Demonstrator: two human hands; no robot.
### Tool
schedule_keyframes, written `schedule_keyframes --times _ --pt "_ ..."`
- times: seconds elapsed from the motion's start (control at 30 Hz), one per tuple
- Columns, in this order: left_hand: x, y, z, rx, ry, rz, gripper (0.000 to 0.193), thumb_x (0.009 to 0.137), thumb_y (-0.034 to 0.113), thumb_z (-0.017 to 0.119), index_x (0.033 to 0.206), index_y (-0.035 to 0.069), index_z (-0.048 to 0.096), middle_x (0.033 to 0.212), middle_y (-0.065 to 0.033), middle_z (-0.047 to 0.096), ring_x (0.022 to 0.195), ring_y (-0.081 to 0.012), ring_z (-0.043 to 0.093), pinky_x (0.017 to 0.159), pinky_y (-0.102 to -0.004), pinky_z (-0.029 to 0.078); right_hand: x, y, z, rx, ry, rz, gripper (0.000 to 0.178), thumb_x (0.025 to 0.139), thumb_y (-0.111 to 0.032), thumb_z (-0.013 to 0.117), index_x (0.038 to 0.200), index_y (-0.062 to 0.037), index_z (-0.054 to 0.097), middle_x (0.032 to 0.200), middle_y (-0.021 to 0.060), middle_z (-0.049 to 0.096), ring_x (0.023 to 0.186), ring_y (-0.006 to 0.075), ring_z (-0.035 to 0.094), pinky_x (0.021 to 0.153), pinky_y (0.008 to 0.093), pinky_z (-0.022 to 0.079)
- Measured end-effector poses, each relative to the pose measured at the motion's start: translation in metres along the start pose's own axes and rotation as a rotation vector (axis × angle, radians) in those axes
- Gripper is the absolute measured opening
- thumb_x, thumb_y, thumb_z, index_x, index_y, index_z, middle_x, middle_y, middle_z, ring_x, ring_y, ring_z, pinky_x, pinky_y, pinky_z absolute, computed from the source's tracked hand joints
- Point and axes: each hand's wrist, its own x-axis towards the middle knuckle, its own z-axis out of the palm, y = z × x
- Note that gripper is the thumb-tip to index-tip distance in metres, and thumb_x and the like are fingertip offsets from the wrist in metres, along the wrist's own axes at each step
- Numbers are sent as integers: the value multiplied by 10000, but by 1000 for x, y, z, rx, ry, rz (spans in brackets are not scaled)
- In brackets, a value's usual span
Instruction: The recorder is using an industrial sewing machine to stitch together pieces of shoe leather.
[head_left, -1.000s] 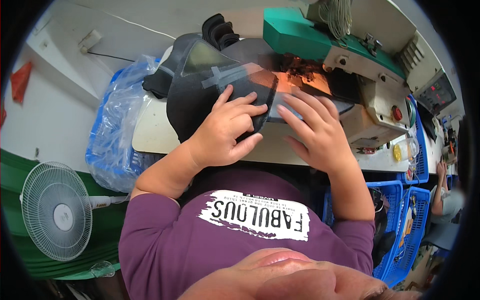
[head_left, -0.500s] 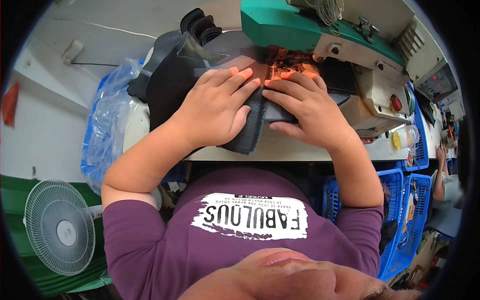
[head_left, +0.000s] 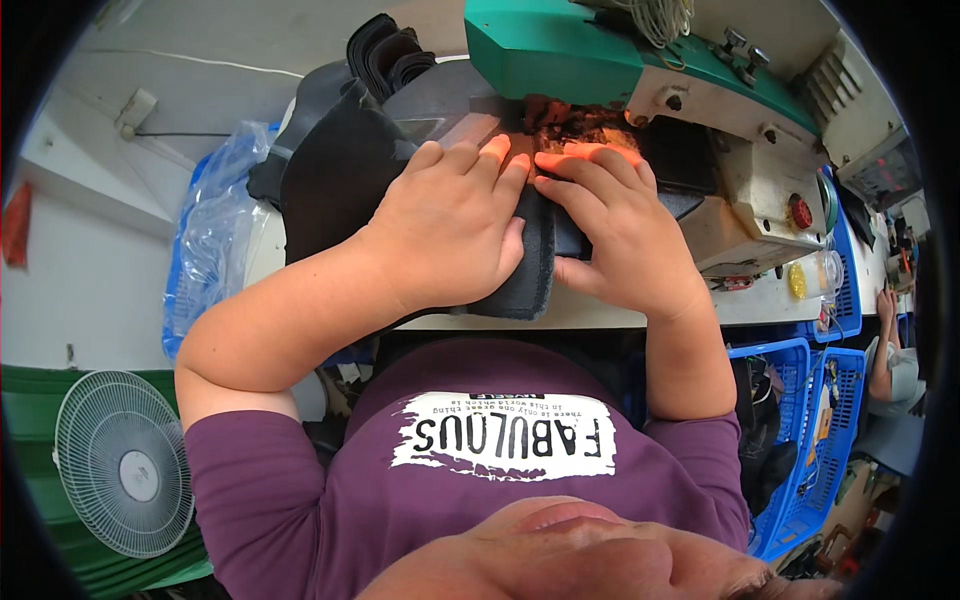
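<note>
A dark fabric-like piece (head_left: 517, 285) with a fuzzy near edge lies at the front of a green and cream machine (head_left: 560, 55). My left hand (head_left: 440, 220) rests flat on it, fingers stretched toward the orange-lit working area. Its thumb lies along the piece. To the right, my right hand (head_left: 625, 220) has its fingers extended beside the piece's far part, with the thumb apart near its right edge. Orange light falls on the fingertips of both hands. Whatever lies beneath my palms is hidden.
A larger black sheet (head_left: 335, 180) spreads to the left, with rolled black pieces (head_left: 385, 55) behind it. Clear plastic (head_left: 215, 220) covers a blue basket at left. Blue baskets (head_left: 825, 430) stand at right, a fan (head_left: 125, 465) at lower left. Another person's arm (head_left: 882, 350) shows far right.
The near end of the dark piece has shifted right and slightly toward me. My left hand has slid right along with it; my right hand has moved only a little.
</note>
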Motion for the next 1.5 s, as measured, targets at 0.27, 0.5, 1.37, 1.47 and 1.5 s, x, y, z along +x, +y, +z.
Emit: schedule_keyframes --times 0.27,0.5,1.37,1.47,1.5 --pt "6 0 1 -7 -24 31 507 839 213 655 1264 -61 619 1238 -222 643 1070 -332 617 935 -439 466 -2 3 1 10 35 -6 605 600 -229 787 1165 -42 681 1193 88 647 1157 292 578 1003 443 434" --pt "9 -4 6 -88 44 57 472 838 216 693 1211 -62 616 1187 -244 641 1071 -386 625 980 -468 480 -4 6 2 42 66 -8 531 612 -215 788 1111 -61 695 1168 73 651 1133 284 576 985 441 436" --pt "76 -83 48 -110 -123 -73 328 953 216 521 1214 56 638 1169 -190 689 1150 -368 627 1198 -561 275 -7 7 1 77 60 -35 443 731 -393 825 987 -63 681 1136 51 661 1102 287 558 979 441 436" --pt "89 -88 48 -243 -44 -3 305 943 227 522 1192 132 672 1149 -152 704 1126 -372 636 1126 -511 386 -7 9 1 71 50 -30 444 732 -395 825 988 -62 680 1133 53 661 1101 287 557 973 439 438" --pt "93 -88 45 -284 -9 -17 287 937 222 539 1172 150 687 1141 -143 709 1094 -369 647 1056 -474 444 -7 10 2 73 50 -27 444 732 -395 825 988 -62 680 1133 53 661 1101 287 557 973 439 438"
